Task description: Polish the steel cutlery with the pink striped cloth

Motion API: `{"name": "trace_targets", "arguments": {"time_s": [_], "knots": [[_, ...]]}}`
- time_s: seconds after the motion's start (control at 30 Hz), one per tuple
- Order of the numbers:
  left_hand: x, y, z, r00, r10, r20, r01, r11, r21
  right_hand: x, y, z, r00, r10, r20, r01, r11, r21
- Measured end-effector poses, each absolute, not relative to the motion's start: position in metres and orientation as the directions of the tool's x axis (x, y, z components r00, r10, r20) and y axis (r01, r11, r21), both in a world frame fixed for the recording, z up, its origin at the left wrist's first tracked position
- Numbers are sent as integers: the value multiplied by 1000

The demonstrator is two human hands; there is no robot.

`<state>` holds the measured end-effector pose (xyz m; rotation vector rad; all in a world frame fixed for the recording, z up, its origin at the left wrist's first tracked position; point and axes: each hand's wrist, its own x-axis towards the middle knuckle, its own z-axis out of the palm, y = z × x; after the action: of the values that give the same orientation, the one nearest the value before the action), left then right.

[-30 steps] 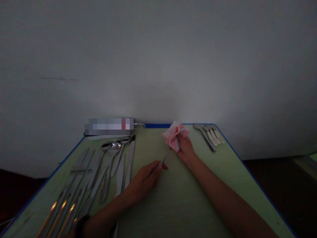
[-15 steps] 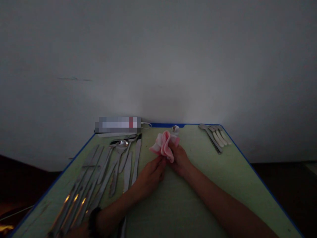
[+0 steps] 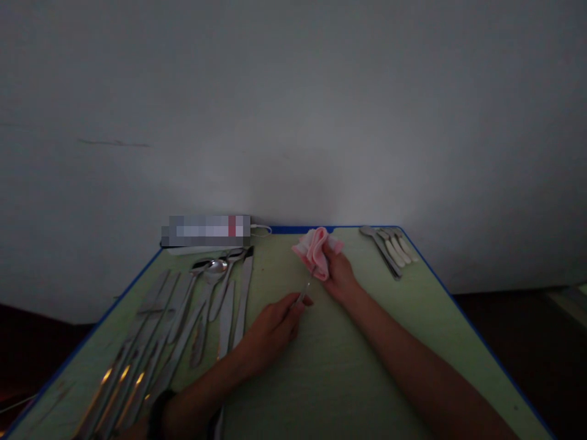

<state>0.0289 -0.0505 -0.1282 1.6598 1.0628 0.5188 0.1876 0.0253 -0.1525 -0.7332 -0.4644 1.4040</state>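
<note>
Left hand (image 3: 277,324), pinching a utensil (image 3: 305,289), has drawn just below the pink cloth (image 3: 316,247); right hand (image 3: 342,273) clutches that cloth, seemingly mid-wipe.

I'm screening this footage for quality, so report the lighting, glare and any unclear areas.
Head view: dim overall, the wall darker toward the corners. Head view: orange glints on the cutlery handles at lower left, a shine on one spoon bowl. Head view: blocky pixels mask an object at the table's far left corner; the pink cloth shows little fine detail.
</note>
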Motion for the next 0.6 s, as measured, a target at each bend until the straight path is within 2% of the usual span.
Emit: {"name": "trace_targets", "arguments": {"time_s": [0.13,0.27,0.4,0.5,0.6], "knots": [[26,-51,-130,548,817,-181,348,-26,937,217,28,-151,119,987,-104,-584,-16,-811],[25,-50,-130,553,810,-196,345,-9,939,233,28,-149,-25,999,-38,-594,-45,-803],[26,-50,-124,549,806,-219,377,-5,926,228,30,-152,-9,1000,-9,-612,-13,-791],[24,-54,-116,608,765,-210,404,-70,912,223,31,-153,58,998,-7,-609,30,-793],[22,-56,-109,707,690,-154,402,-213,890,221,31,-151,76,997,4,-601,49,-798]]}}
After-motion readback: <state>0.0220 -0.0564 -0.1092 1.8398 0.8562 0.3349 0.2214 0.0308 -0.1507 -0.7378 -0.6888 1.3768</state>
